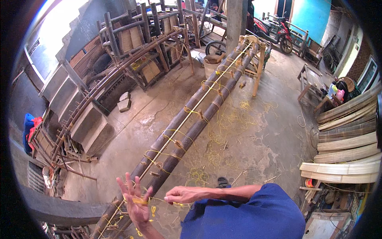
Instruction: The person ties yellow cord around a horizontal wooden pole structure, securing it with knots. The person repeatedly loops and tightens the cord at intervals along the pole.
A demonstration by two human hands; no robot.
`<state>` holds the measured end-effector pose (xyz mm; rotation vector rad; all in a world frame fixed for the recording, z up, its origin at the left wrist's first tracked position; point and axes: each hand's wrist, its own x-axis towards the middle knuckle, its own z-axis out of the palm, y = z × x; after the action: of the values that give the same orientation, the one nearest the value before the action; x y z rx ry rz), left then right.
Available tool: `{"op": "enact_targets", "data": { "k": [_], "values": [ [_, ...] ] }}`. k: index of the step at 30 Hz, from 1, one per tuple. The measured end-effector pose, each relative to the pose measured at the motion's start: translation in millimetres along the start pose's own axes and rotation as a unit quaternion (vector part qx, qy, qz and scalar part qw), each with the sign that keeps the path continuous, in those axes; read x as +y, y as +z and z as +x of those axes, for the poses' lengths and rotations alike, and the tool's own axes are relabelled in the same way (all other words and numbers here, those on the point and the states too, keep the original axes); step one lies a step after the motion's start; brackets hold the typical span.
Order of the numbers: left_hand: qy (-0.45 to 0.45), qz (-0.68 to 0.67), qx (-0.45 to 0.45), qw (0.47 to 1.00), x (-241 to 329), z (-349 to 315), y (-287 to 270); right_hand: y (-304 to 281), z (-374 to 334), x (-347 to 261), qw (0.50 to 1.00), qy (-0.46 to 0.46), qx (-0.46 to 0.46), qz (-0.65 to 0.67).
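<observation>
My left hand (137, 203) is raised over the near part of two long dark poles, its fingers spread. Yellow cord (140, 200) is looped across its palm. To its right, my right hand (182, 194) is closed in a fist, with thin yellow cord running from it toward the left hand and poles. The left pole (197, 95) and right pole (170, 163) lie side by side, stretching away to the far right. A thin pale strip (170, 140) runs along them. Small wooden pegs, such as this peg (200, 114), and cord loops sit along their length.
Loose yellow cord (217, 135) lies tangled on the concrete floor. A wooden stand (259, 69) bears the poles' far end, beside a bucket (211, 67). Slatted bamboo bundles (340, 171) are stacked at right; concrete steps (85, 123) rise at left. A red motorbike (274, 32) stands behind.
</observation>
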<state>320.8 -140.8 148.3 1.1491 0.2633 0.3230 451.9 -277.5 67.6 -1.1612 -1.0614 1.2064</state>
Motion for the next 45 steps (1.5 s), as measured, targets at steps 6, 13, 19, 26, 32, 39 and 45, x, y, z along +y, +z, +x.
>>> {"op": "enact_targets", "data": {
  "k": [6,13,19,26,32,39,45],
  "values": [
    [-0.201,0.369,-0.235,0.877,-14,-4,-42,-24,14,-31,0.992,-0.073,0.101,-0.004],
    [-0.094,0.262,-0.059,0.959,-22,4,-53,6,-2,-14,0.999,-0.028,0.034,0.01],
    [-0.156,0.032,-0.245,0.956,-17,-16,-38,-16,18,0,0.99,-0.043,0.121,-0.053],
    [0.016,0.184,0.034,0.982,-42,-4,-56,16,-6,-27,0.988,-0.028,0.1,-0.117],
    [-0.19,0.406,-0.159,0.88,-26,-12,-39,8,15,-30,0.945,-0.029,0.109,-0.307],
    [-0.162,0.442,-0.122,0.874,-27,-22,-45,20,16,-6,0.904,-0.169,0.121,-0.374],
    [-0.18,0.422,-0.128,0.879,-14,-20,-36,17,18,-15,0.862,-0.176,0.073,-0.469]
  ]
}}
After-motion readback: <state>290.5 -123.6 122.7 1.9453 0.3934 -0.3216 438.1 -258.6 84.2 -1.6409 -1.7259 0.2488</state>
